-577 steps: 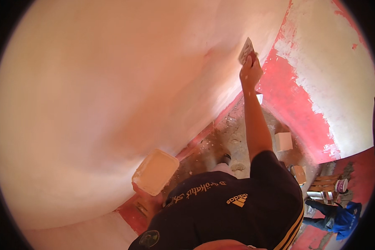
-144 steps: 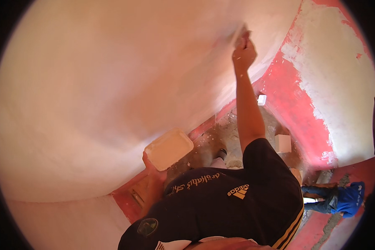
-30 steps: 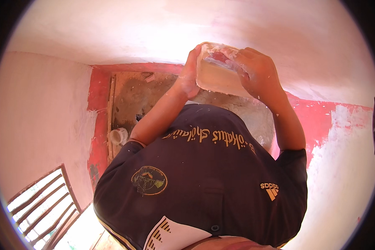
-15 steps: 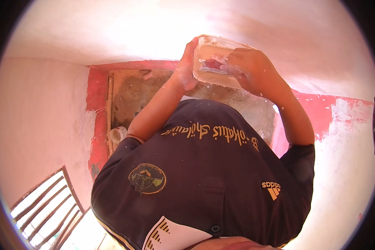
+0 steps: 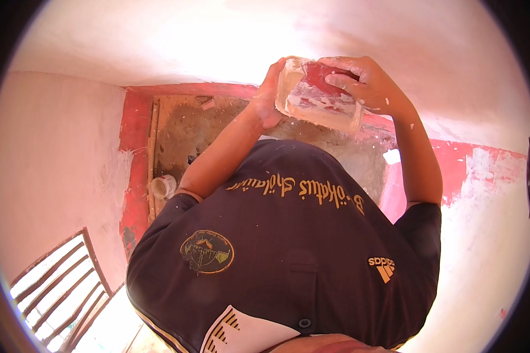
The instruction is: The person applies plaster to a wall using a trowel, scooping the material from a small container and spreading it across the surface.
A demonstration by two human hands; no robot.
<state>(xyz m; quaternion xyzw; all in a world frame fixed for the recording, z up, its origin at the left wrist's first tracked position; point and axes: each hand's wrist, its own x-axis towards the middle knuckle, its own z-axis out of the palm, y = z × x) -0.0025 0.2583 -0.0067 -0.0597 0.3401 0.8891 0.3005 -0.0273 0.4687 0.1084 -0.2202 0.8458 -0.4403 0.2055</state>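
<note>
My left hand (image 5: 268,97) is closed on the left end of a clear rectangular plastic tub (image 5: 284,88), held up near the wall. The tub is smeared with whitish paste. My right hand (image 5: 368,82) grips a flat red scraper (image 5: 322,76) over the tub's opening, thumb and fingers on its upper part. White paste coats the scraper's lower face and spots my right fingers. Whether the scraper's edge touches the tub cannot be made out.
A white wall (image 5: 188,53) rises ahead, with a red painted band (image 5: 136,135) along its foot. Below is a stained brown floor (image 5: 206,123). A whitish bucket (image 5: 164,186) stands at the left, and a barred window (image 5: 65,282) lies at the lower left.
My right hand has lifted the scraper up out of the tub and turned it, so its broad paste-covered face now shows. My left hand still holds the tub in nearly the same place.
</note>
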